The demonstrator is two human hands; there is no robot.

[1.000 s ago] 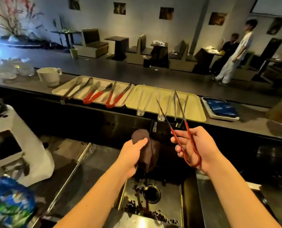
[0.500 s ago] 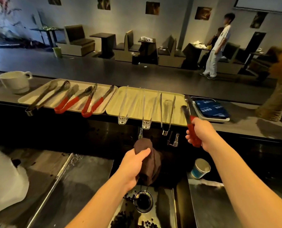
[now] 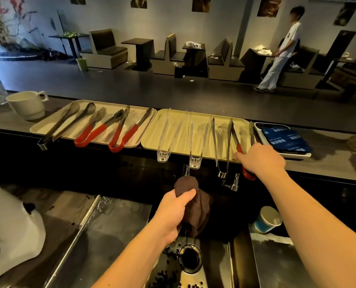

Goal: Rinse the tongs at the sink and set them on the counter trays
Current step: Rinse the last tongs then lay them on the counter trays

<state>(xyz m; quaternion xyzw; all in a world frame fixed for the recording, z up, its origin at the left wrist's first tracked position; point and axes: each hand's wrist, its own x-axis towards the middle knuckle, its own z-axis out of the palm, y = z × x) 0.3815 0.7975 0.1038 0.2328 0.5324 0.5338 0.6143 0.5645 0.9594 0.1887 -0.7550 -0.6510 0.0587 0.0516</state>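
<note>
Lying lengthwise on tray (image 3: 195, 132), tongs (image 3: 235, 140) tips away, right hand (image 3: 262, 161) fingers gripping handle.

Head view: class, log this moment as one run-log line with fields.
step: placing | right hand: holds red-handled tongs on right tray | left hand: grips brown cloth above sink | release: not yet

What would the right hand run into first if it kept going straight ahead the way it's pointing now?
Probably the right-hand tray: the right hand, gripping the red-handled tongs, points away over the tray's near right corner. The tongs' tips already lie along that edge. Beyond is bare counter, though depth is hard to judge.
</note>
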